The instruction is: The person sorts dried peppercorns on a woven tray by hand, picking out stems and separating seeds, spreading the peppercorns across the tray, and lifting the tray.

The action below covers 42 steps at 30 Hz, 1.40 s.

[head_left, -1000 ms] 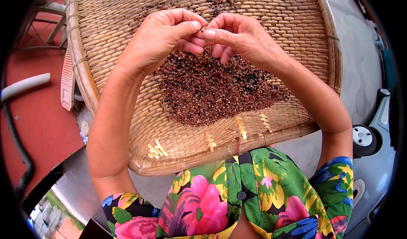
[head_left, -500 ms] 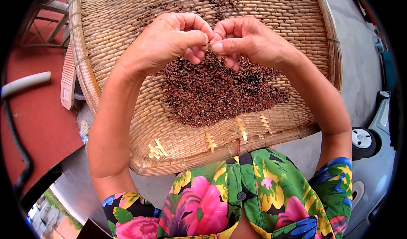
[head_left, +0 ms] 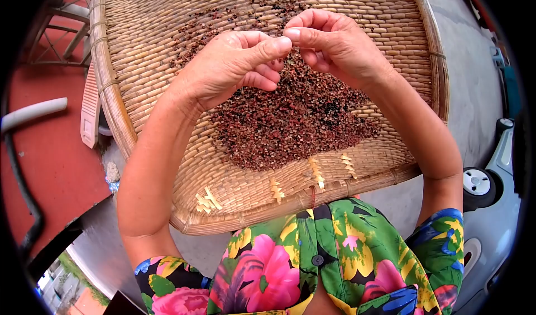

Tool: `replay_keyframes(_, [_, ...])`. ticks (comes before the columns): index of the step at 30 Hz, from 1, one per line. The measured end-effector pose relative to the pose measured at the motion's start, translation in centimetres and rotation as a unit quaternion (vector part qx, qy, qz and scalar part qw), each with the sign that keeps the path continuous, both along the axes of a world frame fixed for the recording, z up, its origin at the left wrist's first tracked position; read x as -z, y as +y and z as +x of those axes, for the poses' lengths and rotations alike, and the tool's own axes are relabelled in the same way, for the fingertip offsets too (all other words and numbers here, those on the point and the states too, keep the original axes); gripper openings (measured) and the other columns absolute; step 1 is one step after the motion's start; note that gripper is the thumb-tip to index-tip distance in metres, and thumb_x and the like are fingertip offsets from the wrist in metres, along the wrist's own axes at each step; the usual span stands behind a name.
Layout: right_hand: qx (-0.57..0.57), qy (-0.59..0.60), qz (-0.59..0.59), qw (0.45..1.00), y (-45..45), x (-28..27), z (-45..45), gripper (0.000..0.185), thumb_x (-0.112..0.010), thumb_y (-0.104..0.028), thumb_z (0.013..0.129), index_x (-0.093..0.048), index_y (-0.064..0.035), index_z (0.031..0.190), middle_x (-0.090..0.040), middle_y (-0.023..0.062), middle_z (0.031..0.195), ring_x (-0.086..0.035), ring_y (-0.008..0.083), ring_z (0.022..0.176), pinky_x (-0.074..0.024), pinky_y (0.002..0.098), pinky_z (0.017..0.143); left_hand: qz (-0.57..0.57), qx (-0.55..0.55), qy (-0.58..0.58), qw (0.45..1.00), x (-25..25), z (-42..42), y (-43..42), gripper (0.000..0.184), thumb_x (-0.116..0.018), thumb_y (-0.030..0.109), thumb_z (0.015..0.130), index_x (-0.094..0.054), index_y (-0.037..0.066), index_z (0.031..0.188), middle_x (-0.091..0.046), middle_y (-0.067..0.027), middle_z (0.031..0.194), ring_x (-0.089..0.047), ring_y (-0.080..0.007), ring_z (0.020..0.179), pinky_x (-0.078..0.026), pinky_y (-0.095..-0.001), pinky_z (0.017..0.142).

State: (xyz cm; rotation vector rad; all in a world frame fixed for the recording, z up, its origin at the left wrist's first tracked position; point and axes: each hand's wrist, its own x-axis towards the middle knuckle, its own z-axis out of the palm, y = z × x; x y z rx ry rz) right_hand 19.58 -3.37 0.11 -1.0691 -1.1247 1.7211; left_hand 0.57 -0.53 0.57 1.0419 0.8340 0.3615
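My left hand [head_left: 234, 63] and my right hand [head_left: 338, 44] meet above a woven winnowing tray [head_left: 385, 16]. Both are closed in a pinch, thumb against forefinger, with the fingertips touching. Whatever is between them is too small or too hidden to make out. Below lies a broad heap of reddish-brown husks and black seeds [head_left: 290, 128], resembling Sichuan peppercorns. More of these bits are scattered thinly towards the tray's far side, partly behind my hands.
Pale patching strips [head_left: 208, 200] show in the weave near the tray's front rim. A pink ridged plastic board [head_left: 90, 105] stands left, by a white pipe [head_left: 36, 112] on red ground. A grey wheeled toy vehicle [head_left: 494, 186] is at right.
My right hand has risen slightly. My left hand has shifted a little lower and to the right, its thumb now covering more of the fingertips.
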Motion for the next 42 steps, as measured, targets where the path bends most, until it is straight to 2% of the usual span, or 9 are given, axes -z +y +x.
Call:
replay_keyframes(6, [0.061, -0.052, 0.031, 0.996, -0.2, 0.0, -0.4, 0.018, -0.065, -0.022, 0.083, -0.062, -0.0054, 0.088, -0.059, -0.0027, 0.070, -0.050, 0.0020, 0.056, -0.0381, 0.0150, 0.045, -0.066, -0.020, -0.066, 0.995, 0.8, -0.2, 0.3, 0.022, -0.055, 0.022, 0.089, -0.058, 0.000, 0.091, -0.059, -0.0051, 0.078, -0.060, -0.0105, 0.065, -0.053, -0.0208, 0.056])
replay_keyframes(9, [0.055, -0.081, 0.003, 0.995, -0.3, -0.3, -0.3, 0.021, -0.065, -0.025, 0.083, -0.063, -0.0041, 0.088, -0.059, -0.0018, 0.069, -0.051, 0.0026, 0.056, -0.0406, 0.0153, 0.047, -0.050, -0.034, -0.074, 0.995, 0.5, -0.5, 0.6, 0.023, -0.054, 0.022, 0.090, -0.058, 0.000, 0.090, -0.060, -0.0050, 0.077, -0.060, -0.0102, 0.065, -0.053, -0.0205, 0.056])
replay_keyframes(12, [0.010, -0.155, 0.109, 0.982, -0.5, -0.2, -0.4, 0.025, -0.064, -0.027, 0.084, -0.062, -0.0028, 0.089, -0.060, -0.0004, 0.069, -0.053, 0.0032, 0.056, -0.0452, 0.0165, 0.050, -0.020, -0.031, -0.071, 0.997, 0.5, -0.6, 0.7, 0.022, -0.053, 0.022, 0.090, -0.058, 0.000, 0.090, -0.060, -0.0051, 0.076, -0.060, -0.0104, 0.065, -0.053, -0.0207, 0.056])
replay_keyframes(16, [0.002, -0.165, 0.116, 0.980, -0.4, 0.0, -0.3, 0.024, -0.061, -0.026, 0.086, -0.061, -0.0026, 0.087, -0.059, -0.0008, 0.068, -0.053, 0.0030, 0.056, -0.0448, 0.0164, 0.048, 0.016, -0.003, -0.040, 0.999, -0.1, -0.9, 0.7, 0.020, -0.053, 0.020, 0.090, -0.058, 0.000, 0.090, -0.060, -0.0054, 0.077, -0.060, -0.0110, 0.066, -0.053, -0.0216, 0.057])
replay_keyframes(21, [-0.061, -0.033, 0.000, 0.998, -0.3, 0.2, 0.1, 0.026, -0.054, -0.029, 0.090, -0.057, -0.0062, 0.077, -0.055, -0.0024, 0.063, -0.052, 0.0030, 0.053, -0.0418, 0.0163, 0.044, 0.016, 0.035, -0.061, 0.997, -0.8, -1.4, 0.9, 0.019, -0.053, 0.017, 0.090, -0.058, -0.001, 0.090, -0.060, -0.0053, 0.077, -0.060, -0.0114, 0.066, -0.052, -0.0223, 0.060])
replay_keyframes(24, [-0.069, 0.063, -0.062, 0.994, -0.1, 0.2, 0.2, 0.025, -0.053, -0.028, 0.091, -0.056, -0.0069, 0.079, -0.054, -0.0031, 0.063, -0.051, 0.0030, 0.051, -0.0403, 0.0160, 0.043, 0.077, 0.008, -0.009, 0.997, -0.6, -0.9, 0.7, 0.018, -0.054, 0.014, 0.089, -0.059, -0.001, 0.097, -0.061, -0.0053, 0.079, -0.060, -0.0109, 0.069, -0.052, -0.0225, 0.061])
replay_keyframes(26, [-0.063, 0.071, -0.066, 0.993, -0.1, 0.2, 0.2, 0.023, -0.052, -0.027, 0.091, -0.056, -0.0067, 0.080, -0.054, -0.0031, 0.063, -0.051, 0.0030, 0.050, -0.0398, 0.0159, 0.042, 0.117, -0.065, -0.034, 0.990, -0.3, -0.6, 0.4, 0.022, -0.056, 0.011, 0.087, -0.059, 0.000, 0.106, -0.061, -0.0054, 0.081, -0.059, -0.0103, 0.071, -0.052, -0.0226, 0.062])
replay_keyframes(33, [-0.045, 0.112, -0.097, 0.988, -0.7, 0.0, -0.2, 0.023, -0.053, -0.026, 0.091, -0.058, -0.0064, 0.080, -0.055, -0.0025, 0.063, -0.050, 0.0034, 0.048, -0.0383, 0.0150, 0.039, 0.113, -0.059, -0.098, 0.987, 0.3, -0.3, 0.2, 0.024, -0.057, 0.010, 0.087, -0.060, 0.000, 0.108, -0.061, -0.0055, 0.082, -0.058, -0.0105, 0.071, -0.051, -0.0223, 0.062])
replay_keyframes(42, [0.033, -0.071, 0.032, 0.996, -0.3, 0.3, -0.3, 0.027, -0.057, -0.030, 0.088, -0.059, -0.0035, 0.081, -0.056, 0.0011, 0.065, -0.052, 0.0050, 0.051, -0.0428, 0.0172, 0.044, 0.198, -0.061, 0.016, 0.978, -0.1, 0.0, 0.0, 0.014, -0.059, 0.014, 0.086, -0.061, 0.000, 0.089, -0.060, -0.0025, 0.073, -0.056, -0.0081, 0.061, -0.048, -0.0209, 0.054])
